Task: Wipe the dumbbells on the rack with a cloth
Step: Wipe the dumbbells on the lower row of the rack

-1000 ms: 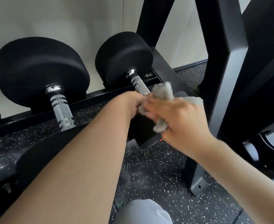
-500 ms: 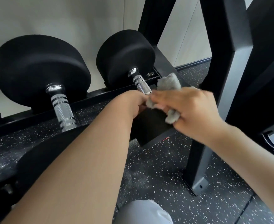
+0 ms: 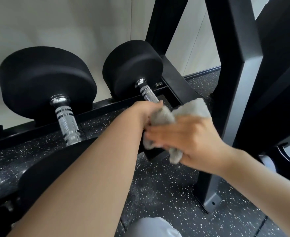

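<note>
Dumbbells (image 3: pixel 47 79) are lying across the black rack (image 3: pixel 38 124), and you're working on the smaller dumbbell (image 3: pixel 132 65) at the right end, beside the upright (image 3: pixel 226 82). Your left hand (image 3: pixel 147 111) is wrapping round the knurled handle (image 3: pixel 148 94) near its front end, steadying it. Your right hand (image 3: pixel 188 139) is pressing the grey cloth (image 3: pixel 192 108) onto the near head (image 3: pixel 153 155), fingers lying fairly straight over the bunched fabric. The thumb is hidden, so I can't tell whether it's pinching. You're looking mid-wipe to me. Try spreading the cloth flatter so more of it is meeting the rubber, sweeping round rim and face, and gripping that handle firmly so nothing is rolling.
</note>
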`<state>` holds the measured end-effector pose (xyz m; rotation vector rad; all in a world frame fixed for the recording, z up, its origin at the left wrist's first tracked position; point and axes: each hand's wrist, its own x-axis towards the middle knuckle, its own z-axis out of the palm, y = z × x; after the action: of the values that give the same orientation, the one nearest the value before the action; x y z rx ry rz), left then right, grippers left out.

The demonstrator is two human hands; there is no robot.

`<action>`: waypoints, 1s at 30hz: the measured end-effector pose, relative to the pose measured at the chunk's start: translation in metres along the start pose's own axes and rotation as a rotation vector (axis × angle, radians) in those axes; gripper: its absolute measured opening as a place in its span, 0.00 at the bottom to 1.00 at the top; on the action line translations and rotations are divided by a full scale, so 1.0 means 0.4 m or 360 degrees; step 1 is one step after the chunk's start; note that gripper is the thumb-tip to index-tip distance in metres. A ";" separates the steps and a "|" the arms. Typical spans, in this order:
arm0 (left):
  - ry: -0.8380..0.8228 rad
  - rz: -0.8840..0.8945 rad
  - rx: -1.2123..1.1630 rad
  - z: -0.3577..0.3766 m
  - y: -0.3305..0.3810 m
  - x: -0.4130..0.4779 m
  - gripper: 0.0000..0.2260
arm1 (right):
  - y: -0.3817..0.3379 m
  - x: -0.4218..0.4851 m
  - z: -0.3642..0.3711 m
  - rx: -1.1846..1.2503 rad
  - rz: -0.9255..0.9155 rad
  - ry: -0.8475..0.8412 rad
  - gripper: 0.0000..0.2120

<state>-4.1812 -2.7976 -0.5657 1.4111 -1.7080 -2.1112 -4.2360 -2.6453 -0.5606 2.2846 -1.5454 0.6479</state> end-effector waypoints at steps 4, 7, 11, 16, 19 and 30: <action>0.0259 0.0270 -0.0272 0.008 -0.008 0.027 0.14 | -0.030 -0.015 -0.003 0.0185 -0.0181 -0.0173 0.09; 0.0451 0.0457 -0.0280 0.001 -0.006 0.016 0.12 | -0.015 0.017 -0.038 0.0484 0.0070 0.0030 0.11; 0.0388 0.0839 -0.0315 0.001 0.012 -0.003 0.17 | 0.033 0.107 -0.078 0.0849 0.0867 0.0482 0.11; 0.0183 0.1004 -0.0385 0.021 0.027 -0.042 0.14 | 0.148 0.219 -0.047 0.1156 0.1513 0.0644 0.15; 0.0028 0.0930 -0.0608 0.014 0.042 -0.049 0.17 | 0.160 0.236 0.001 0.1309 0.1598 0.0550 0.15; 0.0320 0.1096 -0.0661 -0.009 0.039 -0.048 0.10 | 0.176 0.229 0.006 0.1913 0.1956 0.0915 0.18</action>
<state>-4.1751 -2.7953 -0.5416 0.7391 -1.3097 -1.7201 -4.2720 -2.7450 -0.5145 0.9003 -2.3801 2.7767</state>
